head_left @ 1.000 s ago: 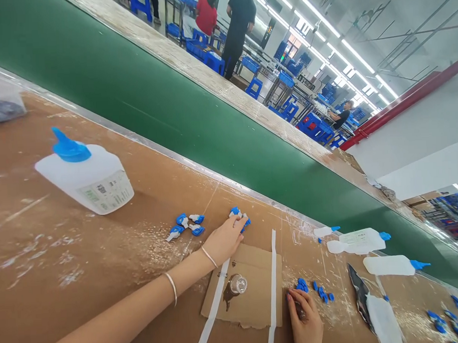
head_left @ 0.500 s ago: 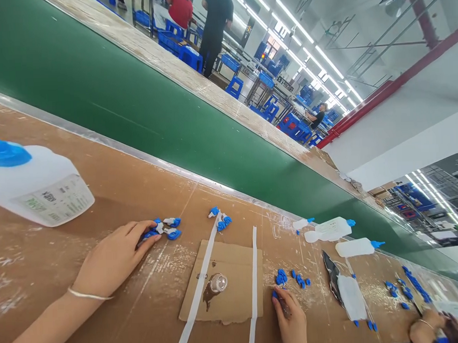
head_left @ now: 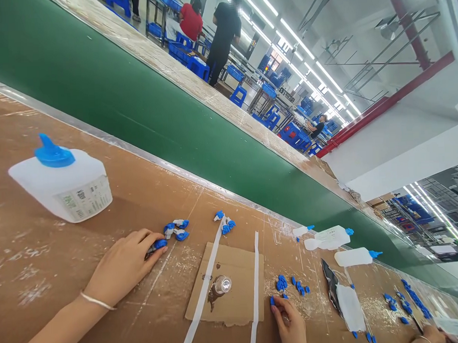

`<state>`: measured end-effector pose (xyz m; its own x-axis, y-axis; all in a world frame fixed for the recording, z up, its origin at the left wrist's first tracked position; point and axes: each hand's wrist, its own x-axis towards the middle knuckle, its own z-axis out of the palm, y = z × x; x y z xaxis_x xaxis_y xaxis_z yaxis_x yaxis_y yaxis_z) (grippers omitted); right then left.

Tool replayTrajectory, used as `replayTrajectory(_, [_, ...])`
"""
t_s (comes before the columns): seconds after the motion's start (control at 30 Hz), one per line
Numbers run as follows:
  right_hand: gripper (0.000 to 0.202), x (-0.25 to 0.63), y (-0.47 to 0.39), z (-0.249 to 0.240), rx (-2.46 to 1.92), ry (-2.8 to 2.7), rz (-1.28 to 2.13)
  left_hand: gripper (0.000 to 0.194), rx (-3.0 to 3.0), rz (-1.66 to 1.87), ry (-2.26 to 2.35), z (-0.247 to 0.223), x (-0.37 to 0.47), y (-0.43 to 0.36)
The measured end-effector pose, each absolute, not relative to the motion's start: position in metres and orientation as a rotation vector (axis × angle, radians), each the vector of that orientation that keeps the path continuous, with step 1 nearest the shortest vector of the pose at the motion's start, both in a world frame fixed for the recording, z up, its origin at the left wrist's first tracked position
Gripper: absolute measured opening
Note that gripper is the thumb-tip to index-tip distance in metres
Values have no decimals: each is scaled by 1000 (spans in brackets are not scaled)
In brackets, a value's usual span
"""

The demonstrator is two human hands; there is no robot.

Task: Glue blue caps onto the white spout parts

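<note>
Blue caps (head_left: 175, 229) touch left hand (head_left: 123, 265), mid-table.

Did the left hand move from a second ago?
Yes. The left hand slid left, away from the cardboard sheet, over to the little blue and white parts near the big white bottle.

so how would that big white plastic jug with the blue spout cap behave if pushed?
The white plastic jug with the blue spout cap looks squat and broad-based, so it would probably slide on the brown cardboard-covered table rather than tip. Its translucent walls probably flex under a squeeze. Fill level isn't visible, so its weight can't be told.
</note>
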<state>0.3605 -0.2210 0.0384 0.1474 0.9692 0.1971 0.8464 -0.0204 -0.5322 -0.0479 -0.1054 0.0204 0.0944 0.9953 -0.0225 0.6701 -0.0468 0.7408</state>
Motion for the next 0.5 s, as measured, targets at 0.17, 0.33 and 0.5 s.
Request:
replayTrajectory(0.17, [31,346,-216,44,-1862,-1776,348,49,1283,921,1478,30,-45,-112])
replayTrajectory(0.33, [29,267,-196,68,-1786,-1787,373,60,882,853,1165,41,-32,-128])
replayTrajectory(0.5, [31,227,-173,77,-1756,-2066,411,73,817,857,913,32,-26,-141])
